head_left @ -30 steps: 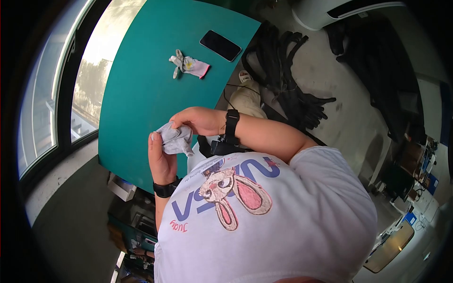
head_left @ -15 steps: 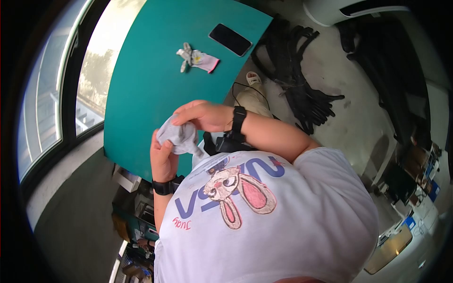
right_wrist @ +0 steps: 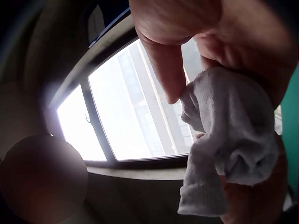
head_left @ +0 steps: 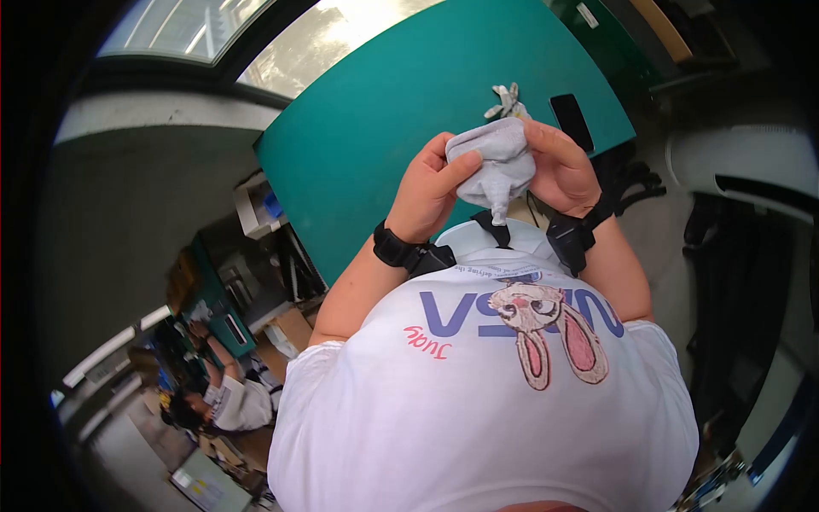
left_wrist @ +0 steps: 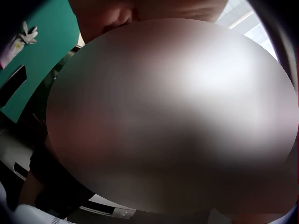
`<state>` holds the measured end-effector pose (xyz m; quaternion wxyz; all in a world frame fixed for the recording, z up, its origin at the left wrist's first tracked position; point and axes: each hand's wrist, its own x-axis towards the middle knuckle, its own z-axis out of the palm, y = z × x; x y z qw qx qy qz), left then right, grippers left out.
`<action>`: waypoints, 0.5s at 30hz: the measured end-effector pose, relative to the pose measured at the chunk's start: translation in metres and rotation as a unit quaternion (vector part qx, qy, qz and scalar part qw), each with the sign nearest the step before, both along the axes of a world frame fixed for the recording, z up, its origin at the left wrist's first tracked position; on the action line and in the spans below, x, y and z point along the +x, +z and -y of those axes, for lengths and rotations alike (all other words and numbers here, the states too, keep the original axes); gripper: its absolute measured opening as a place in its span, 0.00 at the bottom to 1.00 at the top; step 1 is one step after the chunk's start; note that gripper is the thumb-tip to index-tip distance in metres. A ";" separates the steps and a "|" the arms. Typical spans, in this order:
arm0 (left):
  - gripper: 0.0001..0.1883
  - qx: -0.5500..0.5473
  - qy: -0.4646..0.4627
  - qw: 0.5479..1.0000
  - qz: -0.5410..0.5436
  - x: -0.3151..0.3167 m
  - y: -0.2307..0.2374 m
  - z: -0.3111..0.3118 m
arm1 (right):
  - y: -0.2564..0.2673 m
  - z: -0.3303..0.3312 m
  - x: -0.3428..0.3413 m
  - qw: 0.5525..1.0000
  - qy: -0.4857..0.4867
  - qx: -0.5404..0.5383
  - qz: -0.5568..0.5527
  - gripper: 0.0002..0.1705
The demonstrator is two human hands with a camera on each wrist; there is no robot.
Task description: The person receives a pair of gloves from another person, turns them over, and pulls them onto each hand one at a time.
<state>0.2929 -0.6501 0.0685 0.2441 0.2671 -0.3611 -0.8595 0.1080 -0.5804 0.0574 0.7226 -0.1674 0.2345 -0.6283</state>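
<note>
A light grey knitted cloth [head_left: 495, 158] is held above the green table [head_left: 367, 111], with a narrow end hanging towards the shirt. Its left edge is pinched by the left hand [head_left: 426, 183], thumb on top. The right hand [head_left: 563, 171] grips its upper right side. In the right wrist view the cloth [right_wrist: 233, 126] hangs in folds below the right hand [right_wrist: 187, 23]. Only part of the left hand [left_wrist: 140, 14] shows in the left wrist view, where a large blur hides the cloth. Behind the right hand lies a small patterned glove [head_left: 510, 101], partly hidden.
A black phone [head_left: 572, 122] lies on the table, right of the glove. Windows [head_left: 316, 43] stand past the table's far left edge. Below left are a white box [head_left: 256, 209] and, further off, another person [head_left: 243, 405]. A white appliance [head_left: 742, 158] is at the right.
The head view has swung, shifting table, glove and phone rightwards. The cloth is spread wider between the hands, its narrow end hanging down. Both hands keep hold of it.
</note>
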 end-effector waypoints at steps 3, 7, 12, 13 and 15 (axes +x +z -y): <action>0.13 -0.039 0.046 0.998 -0.034 0.002 -0.001 -0.003 | 0.011 0.007 -0.003 0.997 0.065 0.010 -0.044 0.18; 0.14 -0.036 0.077 0.992 -0.095 -0.001 0.009 -0.013 | 0.025 0.014 -0.008 0.986 0.132 0.008 -0.097 0.19; 0.13 -0.031 0.090 0.991 -0.090 -0.009 0.026 -0.014 | 0.029 0.025 -0.017 0.980 0.148 0.004 -0.131 0.20; 0.14 -0.047 0.097 0.992 -0.072 -0.010 0.025 -0.014 | 0.029 0.027 -0.019 0.976 0.163 -0.001 -0.145 0.20; 0.15 -0.081 0.114 0.988 -0.057 -0.012 0.016 -0.015 | 0.031 0.034 -0.024 0.967 0.191 -0.014 -0.170 0.19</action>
